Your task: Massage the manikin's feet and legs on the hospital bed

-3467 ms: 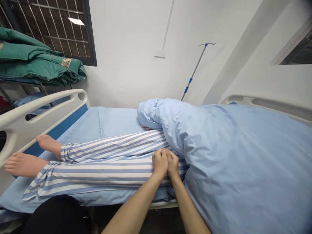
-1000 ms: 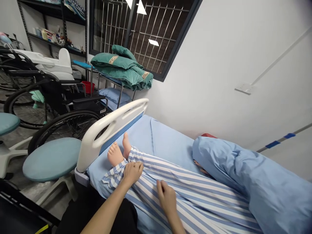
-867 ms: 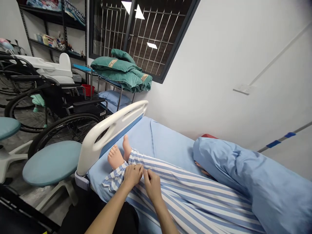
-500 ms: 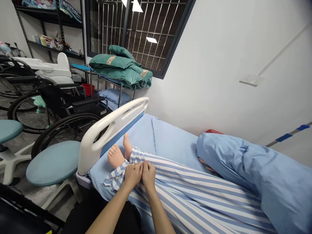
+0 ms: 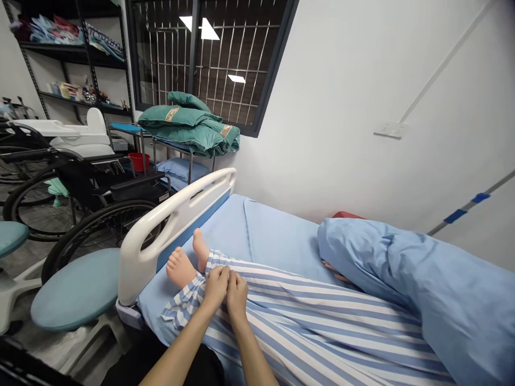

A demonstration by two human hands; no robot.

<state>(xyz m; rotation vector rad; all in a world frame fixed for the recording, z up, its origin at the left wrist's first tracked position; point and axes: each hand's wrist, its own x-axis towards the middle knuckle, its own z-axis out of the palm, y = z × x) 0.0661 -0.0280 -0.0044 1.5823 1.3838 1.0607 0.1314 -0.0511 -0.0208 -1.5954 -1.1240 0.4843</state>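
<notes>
Blue-and-white striped trousers (image 5: 306, 300) cover the legs of a figure lying on the bed; its bare feet (image 5: 182, 268) look like a manikin's. My left hand (image 5: 216, 286) is closed on the trouser cloth just above the ankles. Right beside it, my right hand (image 5: 237, 294) is closed on the same cloth, knuckles up. The two hands touch or nearly touch, and their fingertips are partly hidden. A light blue quilt (image 5: 386, 262) is bunched over the upper body, with the figure's fingers (image 5: 337, 272) showing under its edge.
A white footboard (image 5: 140, 241) closes the bed's left end. Beyond it stand a round stool (image 5: 76, 289), a wheelchair (image 5: 108, 214) and a trolley with folded green quilts (image 5: 193, 126). The wall (image 5: 322, 134) runs along the bed's far side.
The view has tilted up a little and shifted right. Both hands stay together on the trousers, with only a slight shift over the cloth.
</notes>
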